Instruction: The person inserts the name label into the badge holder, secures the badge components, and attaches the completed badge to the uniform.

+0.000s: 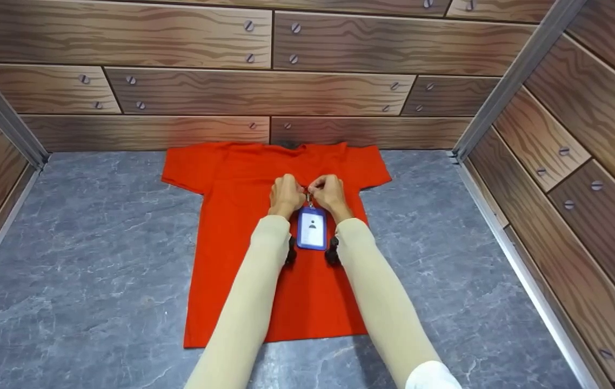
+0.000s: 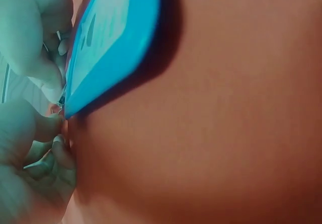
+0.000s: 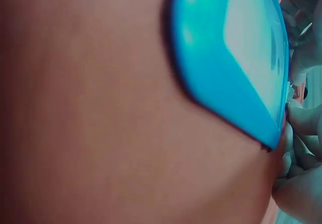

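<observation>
A red T-shirt (image 1: 232,259) lies spread flat, its neck toward the back wall. On its chest rests a blue badge holder (image 1: 312,240) with a white card, and a small metal clip (image 1: 309,200) at its top end. My left hand (image 1: 286,195) and right hand (image 1: 330,195) meet at this clip, thumbs and forefingers pinching at it from either side. In the left wrist view the curled left fingers (image 2: 58,148) come close against the cloth, beside the badge holder's edge. Curled right fingers (image 3: 297,148) show at the right wrist view's edge. The fingertips hide most of the clip.
A grey marbled surface (image 1: 97,243) lies under the shirt. Wood-patterned panels form a back wall (image 1: 259,92) and side walls, with metal strips (image 1: 518,81) at the corners. The shirt's collar reaches close to the back wall.
</observation>
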Motion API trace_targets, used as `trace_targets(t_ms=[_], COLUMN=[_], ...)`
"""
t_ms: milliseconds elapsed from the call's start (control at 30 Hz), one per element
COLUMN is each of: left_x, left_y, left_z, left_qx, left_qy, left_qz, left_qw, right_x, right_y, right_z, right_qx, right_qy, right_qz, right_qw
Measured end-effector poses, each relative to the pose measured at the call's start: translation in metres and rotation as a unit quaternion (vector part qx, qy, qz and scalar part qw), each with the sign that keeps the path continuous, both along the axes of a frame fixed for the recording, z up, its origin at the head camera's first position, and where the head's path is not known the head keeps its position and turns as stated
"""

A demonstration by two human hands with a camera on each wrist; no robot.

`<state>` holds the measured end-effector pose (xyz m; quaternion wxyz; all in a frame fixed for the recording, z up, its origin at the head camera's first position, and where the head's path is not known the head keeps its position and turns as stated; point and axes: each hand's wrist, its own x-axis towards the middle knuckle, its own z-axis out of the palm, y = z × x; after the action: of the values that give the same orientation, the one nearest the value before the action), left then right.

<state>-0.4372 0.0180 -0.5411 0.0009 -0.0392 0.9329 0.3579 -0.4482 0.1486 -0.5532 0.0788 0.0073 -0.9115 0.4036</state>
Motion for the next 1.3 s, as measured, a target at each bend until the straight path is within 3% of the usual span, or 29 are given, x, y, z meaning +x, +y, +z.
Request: trace_targets(t_ms=[367,533,733,1033,1300], left_x=[0.0,0.001,0.003,0.005,0.005], left_y=[-0.001,-0.002,-0.002,-0.002,0.0], left_z=[-0.003,-0.004,-0.005,-0.003,0.0], left_qx=[0.007,0.014,0.017,0.026,0.028], left_qy=[-0.007,-0.014,-0.015,-0.008,0.005], left_qz=[0.013,0.007,0.009,0.008,-0.008], left_qw=[0.9999,0.9998,0.9997,0.9996,0.9996], right_x=[0.001,-0.001,-0.001,-0.002,-0.002], right_y=[0.006,0.013,0.018,0.02,0.02], right_z=[0.0,0.0,0.001,-0.002,0.003], right_qx=[-0.047,-0.036,-0.039,-0.017,-0.023], right_qy=[-0.025,-0.045,-0.074,-0.048,-0.064], right_qz=[0.01,0.0,0.022,0.053,0.05], right_qw=[0.9986,0.9984,0.9963,0.9973,0.9965])
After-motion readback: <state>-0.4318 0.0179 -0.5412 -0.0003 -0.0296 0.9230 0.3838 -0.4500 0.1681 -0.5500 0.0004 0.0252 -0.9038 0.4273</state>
